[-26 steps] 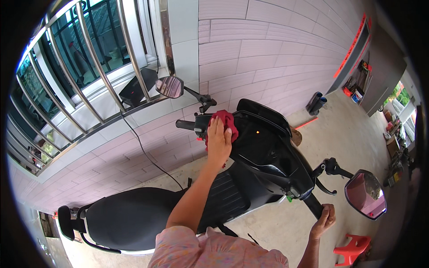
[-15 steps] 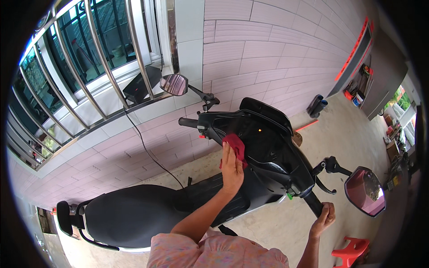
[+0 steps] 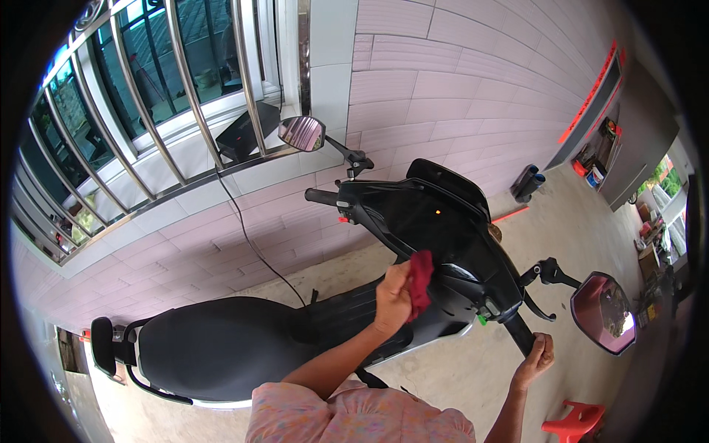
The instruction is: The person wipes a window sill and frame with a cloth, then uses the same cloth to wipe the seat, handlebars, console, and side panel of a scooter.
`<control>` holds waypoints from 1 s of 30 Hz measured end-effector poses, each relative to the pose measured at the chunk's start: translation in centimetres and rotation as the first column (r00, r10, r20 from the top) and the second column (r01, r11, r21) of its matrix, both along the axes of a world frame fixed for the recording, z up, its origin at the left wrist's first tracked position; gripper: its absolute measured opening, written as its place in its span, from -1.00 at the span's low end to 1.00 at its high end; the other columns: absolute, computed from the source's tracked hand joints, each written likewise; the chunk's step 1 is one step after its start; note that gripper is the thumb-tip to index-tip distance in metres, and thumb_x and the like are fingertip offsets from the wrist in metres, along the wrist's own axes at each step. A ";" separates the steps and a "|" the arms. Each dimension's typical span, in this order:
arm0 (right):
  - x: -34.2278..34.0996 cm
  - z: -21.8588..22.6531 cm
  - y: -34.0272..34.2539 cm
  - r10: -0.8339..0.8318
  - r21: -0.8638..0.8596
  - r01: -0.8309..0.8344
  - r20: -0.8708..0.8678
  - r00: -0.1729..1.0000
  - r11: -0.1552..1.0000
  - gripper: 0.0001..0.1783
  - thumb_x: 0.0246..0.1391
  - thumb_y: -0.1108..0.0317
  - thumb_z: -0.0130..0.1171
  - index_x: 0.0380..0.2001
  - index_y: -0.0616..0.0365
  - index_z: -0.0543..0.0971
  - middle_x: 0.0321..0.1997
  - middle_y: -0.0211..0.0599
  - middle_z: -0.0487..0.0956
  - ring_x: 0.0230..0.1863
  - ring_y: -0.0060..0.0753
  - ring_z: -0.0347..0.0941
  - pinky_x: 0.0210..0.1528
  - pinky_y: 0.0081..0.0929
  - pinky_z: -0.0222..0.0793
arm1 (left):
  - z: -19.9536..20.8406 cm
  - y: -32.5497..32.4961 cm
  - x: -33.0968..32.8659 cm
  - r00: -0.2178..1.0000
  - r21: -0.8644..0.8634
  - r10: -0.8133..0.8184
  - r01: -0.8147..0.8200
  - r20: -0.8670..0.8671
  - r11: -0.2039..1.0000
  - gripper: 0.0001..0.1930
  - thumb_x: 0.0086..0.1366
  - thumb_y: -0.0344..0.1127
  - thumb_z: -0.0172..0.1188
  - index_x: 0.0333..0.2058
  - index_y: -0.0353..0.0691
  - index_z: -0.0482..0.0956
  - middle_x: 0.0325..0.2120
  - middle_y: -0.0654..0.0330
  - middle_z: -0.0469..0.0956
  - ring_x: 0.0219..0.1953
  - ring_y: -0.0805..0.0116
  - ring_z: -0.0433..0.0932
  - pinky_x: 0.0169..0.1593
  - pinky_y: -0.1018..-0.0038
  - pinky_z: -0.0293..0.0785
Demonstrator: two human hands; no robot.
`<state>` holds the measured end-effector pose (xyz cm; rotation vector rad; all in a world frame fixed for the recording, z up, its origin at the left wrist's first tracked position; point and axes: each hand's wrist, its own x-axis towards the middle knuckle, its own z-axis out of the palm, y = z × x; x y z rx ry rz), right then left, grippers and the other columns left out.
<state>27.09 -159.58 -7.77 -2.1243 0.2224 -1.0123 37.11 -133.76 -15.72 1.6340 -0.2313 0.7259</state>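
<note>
A dark red cloth is bunched in my left hand, whose fingers are curled round it. That hand is at the inner front panel of a black electric scooter, just below the dashboard. My right hand is closed round the end of the scooter's right handlebar grip. To the left lies the long black seat, with a small backrest behind it. Two mirrors, the left one and the right one, stick out from the handlebar. An orange light shows on the dashboard.
A tiled wall and a barred window run along the scooter's far side. From a black box on the sill a cable hangs down toward the scooter. A red plastic stool stands at the lower right; dark cylinders are by the wall.
My left hand has moved down and slightly right with the cloth, from the dashboard's left edge to lower on the panel. Its fingers went from stretched to curled. My right hand stays on the grip.
</note>
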 end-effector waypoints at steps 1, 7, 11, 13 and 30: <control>0.0 -0.1 0.1 0.000 -0.003 0.000 0.006 1.000 1.000 -0.72 0.05 0.34 -0.15 -0.60 0.31 0.40 -0.64 -0.35 0.35 -0.56 -0.55 0.21 -0.45 -0.56 0.15 | -1.4 1.1 0.4 0.972 -0.410 -0.212 0.152 -0.105 0.899 -0.68 0.09 -0.64 -0.04 -0.14 -0.33 0.43 -0.18 0.08 0.47 -0.15 0.18 0.45 -0.11 0.48 0.38; -0.1 0.0 0.2 -0.020 -0.011 0.020 -0.012 1.000 1.000 -0.72 0.06 0.34 -0.16 -0.62 0.29 0.37 -0.63 -0.35 0.32 -0.55 -0.54 0.18 -0.47 -0.56 0.11 | -0.3 11.2 2.3 0.941 -0.985 -0.338 0.050 -0.010 0.168 -0.71 0.27 -0.25 -0.19 -0.12 -0.24 0.38 -0.20 0.16 0.46 -0.16 0.26 0.44 -0.02 0.35 0.35; -0.1 -0.4 -0.1 -0.013 -0.019 0.012 -0.005 1.000 1.000 -0.71 0.07 0.33 -0.17 -0.64 0.27 0.34 -0.64 -0.36 0.27 -0.56 -0.51 0.16 -0.48 -0.53 0.07 | -1.1 16.3 4.7 0.982 -0.985 -0.184 0.077 0.047 0.156 -0.71 0.28 -0.28 -0.18 -0.07 -0.21 0.33 -0.17 0.17 0.44 -0.14 0.23 0.42 -0.07 0.33 0.38; -0.1 -0.4 -0.2 -0.052 -0.034 0.052 -0.001 0.999 0.998 -0.68 0.08 0.29 -0.19 -0.66 0.26 0.32 -0.65 -0.34 0.25 -0.57 -0.49 0.15 -0.49 -0.50 0.06 | -1.5 17.3 6.7 0.992 -0.951 -0.088 0.115 0.093 0.287 -0.70 0.26 -0.36 -0.16 -0.03 -0.21 0.32 -0.17 0.22 0.42 -0.16 0.33 0.42 -0.08 0.44 0.36; -0.9 -0.7 -1.3 -0.233 -0.206 0.206 -0.117 0.965 0.957 -0.62 0.07 0.18 -0.22 -0.64 0.22 0.38 -0.65 -0.27 0.33 -0.53 -0.35 0.20 -0.43 -0.37 0.09 | -5.1 21.6 22.6 0.977 0.819 0.168 0.011 -0.131 0.574 -0.82 0.08 -0.29 -0.05 -0.53 -0.14 0.53 -0.57 0.18 0.51 -0.50 0.07 0.47 -0.43 0.27 0.39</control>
